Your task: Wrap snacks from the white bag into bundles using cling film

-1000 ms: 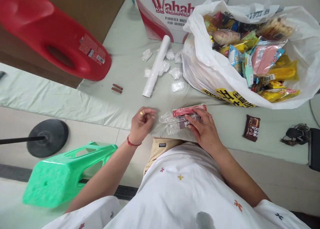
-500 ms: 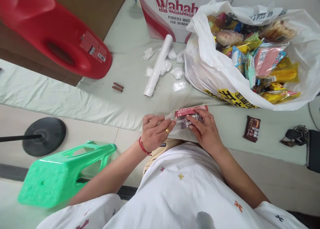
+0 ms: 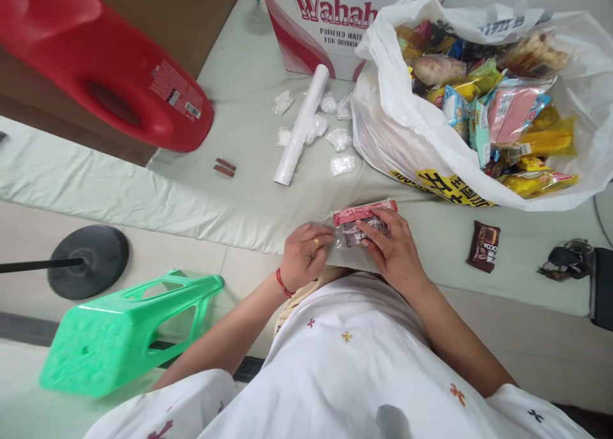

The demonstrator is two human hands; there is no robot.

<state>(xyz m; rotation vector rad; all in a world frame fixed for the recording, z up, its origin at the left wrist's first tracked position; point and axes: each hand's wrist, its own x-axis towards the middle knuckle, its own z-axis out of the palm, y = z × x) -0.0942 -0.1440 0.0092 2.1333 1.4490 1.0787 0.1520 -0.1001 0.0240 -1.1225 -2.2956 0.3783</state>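
Observation:
Near the front edge of the cloth-covered surface, a clear plastic bag lies around a red snack packet and a dark brown packet. My left hand is closed on the bag's left end, its fingers curled and partly hiding the plastic. Over the right part of the packets rests my right hand, thumb and fingers pressing them through the film. Off to the right, a separate brown cocoa snack packet lies by itself.
A white shopping bag full of snacks stands at the back right, beside a Wahaha carton. Several small clear plastic bundles surround a white roll. A red jug is at left; a green stool is below.
My left hand has shifted slightly right, closer to the packets, and its fingers have curled more inward. My right hand and the packets stay nearly in place.

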